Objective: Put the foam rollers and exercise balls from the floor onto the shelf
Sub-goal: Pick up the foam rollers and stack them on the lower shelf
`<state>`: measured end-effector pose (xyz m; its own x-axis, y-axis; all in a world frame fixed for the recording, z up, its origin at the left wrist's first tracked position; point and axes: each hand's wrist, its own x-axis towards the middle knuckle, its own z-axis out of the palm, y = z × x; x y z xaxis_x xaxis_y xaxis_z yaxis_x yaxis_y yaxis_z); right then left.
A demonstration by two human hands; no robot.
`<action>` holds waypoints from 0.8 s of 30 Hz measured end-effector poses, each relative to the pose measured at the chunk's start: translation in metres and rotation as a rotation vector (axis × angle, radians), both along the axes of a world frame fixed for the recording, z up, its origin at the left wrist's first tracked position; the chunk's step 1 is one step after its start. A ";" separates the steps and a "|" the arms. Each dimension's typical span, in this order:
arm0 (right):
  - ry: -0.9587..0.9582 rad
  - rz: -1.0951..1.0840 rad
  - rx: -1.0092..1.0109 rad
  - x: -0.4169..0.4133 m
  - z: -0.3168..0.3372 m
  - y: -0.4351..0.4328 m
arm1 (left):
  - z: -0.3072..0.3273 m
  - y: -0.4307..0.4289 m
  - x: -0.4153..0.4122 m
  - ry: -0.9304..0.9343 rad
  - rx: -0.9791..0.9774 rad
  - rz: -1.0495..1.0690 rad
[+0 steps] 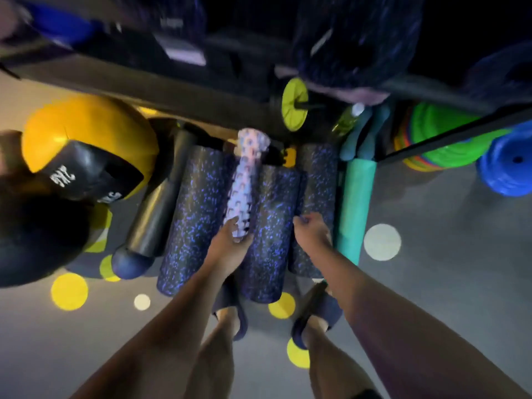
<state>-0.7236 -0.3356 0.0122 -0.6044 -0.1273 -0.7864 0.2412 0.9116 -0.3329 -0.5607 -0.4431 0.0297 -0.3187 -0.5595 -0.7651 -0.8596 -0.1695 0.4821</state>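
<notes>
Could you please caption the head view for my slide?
Left hand grips a knobbly white roller over blue-speckled black foam rollers.

Dim, bluish light; upper frame near-black, motion-blurred; fisheye bending at edges; floor centre sharper.

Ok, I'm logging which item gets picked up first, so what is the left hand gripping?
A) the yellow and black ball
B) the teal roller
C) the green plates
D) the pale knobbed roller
D: the left hand has its fingers curled round the near end of the pale knobbed roller, which lies on top of the speckled rollers.
</notes>
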 end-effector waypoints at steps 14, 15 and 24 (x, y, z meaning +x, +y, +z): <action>-0.177 -0.073 -0.019 0.065 -0.131 0.038 | -0.153 0.071 0.040 0.215 0.371 0.239; -0.150 -0.027 -0.039 0.064 -0.105 0.040 | -0.129 0.078 0.041 0.265 0.408 0.297; 0.113 0.622 -0.322 0.056 0.189 0.008 | 0.137 0.113 0.053 0.456 0.413 1.142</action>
<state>-0.6676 -0.3281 0.2012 -0.4193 -0.6913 -0.5884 -0.3441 0.7208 -0.6017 -0.5073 -0.3301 0.1670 -0.0970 -0.4362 -0.8946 0.0957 -0.8988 0.4279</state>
